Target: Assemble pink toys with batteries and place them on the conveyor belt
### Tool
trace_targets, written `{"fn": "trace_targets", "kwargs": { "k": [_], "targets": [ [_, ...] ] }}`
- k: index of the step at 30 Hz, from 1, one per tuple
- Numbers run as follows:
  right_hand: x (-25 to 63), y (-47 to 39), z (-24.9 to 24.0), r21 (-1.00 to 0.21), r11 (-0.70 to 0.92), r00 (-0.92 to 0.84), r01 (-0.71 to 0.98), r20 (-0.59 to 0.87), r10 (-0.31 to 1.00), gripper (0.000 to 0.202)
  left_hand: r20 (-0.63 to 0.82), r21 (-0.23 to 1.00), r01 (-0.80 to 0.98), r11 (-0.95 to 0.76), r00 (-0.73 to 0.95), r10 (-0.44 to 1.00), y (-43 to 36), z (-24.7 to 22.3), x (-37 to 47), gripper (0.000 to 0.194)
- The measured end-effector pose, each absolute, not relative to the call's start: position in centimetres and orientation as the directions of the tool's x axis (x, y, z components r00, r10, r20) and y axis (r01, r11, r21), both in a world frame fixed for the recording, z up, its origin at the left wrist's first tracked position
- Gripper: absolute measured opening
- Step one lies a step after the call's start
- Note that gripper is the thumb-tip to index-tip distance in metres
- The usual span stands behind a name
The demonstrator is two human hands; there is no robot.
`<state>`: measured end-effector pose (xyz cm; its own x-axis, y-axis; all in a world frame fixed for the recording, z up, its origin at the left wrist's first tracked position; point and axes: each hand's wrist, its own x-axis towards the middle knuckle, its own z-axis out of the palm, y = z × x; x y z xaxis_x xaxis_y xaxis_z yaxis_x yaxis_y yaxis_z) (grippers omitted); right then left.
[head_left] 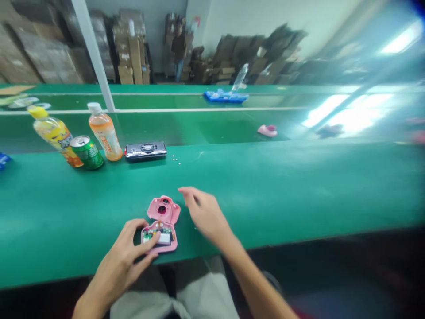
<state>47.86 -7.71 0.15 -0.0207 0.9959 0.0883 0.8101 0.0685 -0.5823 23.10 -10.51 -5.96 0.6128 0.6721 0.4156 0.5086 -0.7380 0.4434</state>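
Observation:
An opened pink toy camera lies near the front edge of the green table. Its lower half, a pink case [174, 249], holds a green circuit board [148, 235] and a silvery-white battery block [164, 238]. Folded away above it is the other pink shell [171, 214], with a dark lens opening. My left hand [124, 252] grips the lower half from the left, a finger reaching over the board. Up and right of the shell, my right hand [206, 215] is apart from it, fingers pinched together; anything between the fingertips is too small to make out.
Tiny white bits [175, 159] lie beyond the camera, beside a dark, shiny box-shaped device [146, 151]. An orange drink bottle [105, 133], a green can [88, 153] and a yellow-capped bottle [55, 135] stand at left. A pink part [267, 130] and blue tray [226, 96] sit farther back.

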Motion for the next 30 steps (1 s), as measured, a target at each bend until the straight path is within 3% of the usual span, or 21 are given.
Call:
{"fn": "trace_targets", "kwargs": {
  "k": [2,6,9,11,15,18,21,24,27,30],
  "targets": [
    [47.4,-2.5,2.4,-0.564,0.055,-0.132,0.824,-0.098,0.986,0.076,0.391,0.447,0.512,-0.733,0.626,0.675,-10.4,-5.7,23.2,0.034],
    [42.9,4.4,4.5,-0.498,0.034,-0.253,0.866,-0.380,0.889,0.066,0.356,0.469,0.535,-0.703,0.613,0.705,-10.5,-5.2,23.4,0.038],
    [39.9,5.1,5.6,-0.468,0.074,-0.321,0.881,-0.473,0.820,0.062,0.326,0.557,0.534,-0.637,0.564,0.758,-10.7,-4.9,23.4,0.037],
    [39.6,4.3,6.8,-0.466,0.157,-0.398,0.871,-0.482,0.781,0.055,0.305,0.686,0.484,-0.544,0.487,0.818,-10.8,-4.9,23.3,0.038],
    [42.6,2.0,9.9,-0.517,0.392,-0.617,0.761,-0.390,0.684,0.027,0.316,0.939,0.088,-0.331,0.151,0.937,-10.3,-5.4,23.2,0.046],
    [45.0,0.4,10.5,-0.574,0.579,-0.756,0.579,-0.112,0.645,0.016,0.293,0.934,-0.184,-0.308,-0.104,0.950,-9.4,-5.1,24.2,0.044],
    [45.9,-0.7,10.1,-0.568,0.670,-0.733,0.478,0.162,0.660,0.019,0.247,0.895,-0.318,-0.311,-0.226,0.942,-8.7,-3.8,25.9,0.045],
    [45.6,-1.1,10.4,-0.578,0.697,-0.740,0.424,0.223,0.635,0.020,0.205,0.891,-0.367,-0.267,-0.198,0.958,-8.2,-2.5,27.1,0.049],
    [44.8,-0.7,11.6,-0.576,0.693,-0.782,0.433,0.143,0.607,0.021,0.211,0.920,-0.309,-0.239,-0.123,0.970,-7.4,-1.8,27.2,0.053],
    [43.9,-0.3,12.4,-0.546,0.681,-0.775,0.488,0.087,0.626,0.023,0.271,0.942,-0.185,-0.281,-0.078,0.959,-6.2,-1.5,27.0,0.045]
  ]
}}
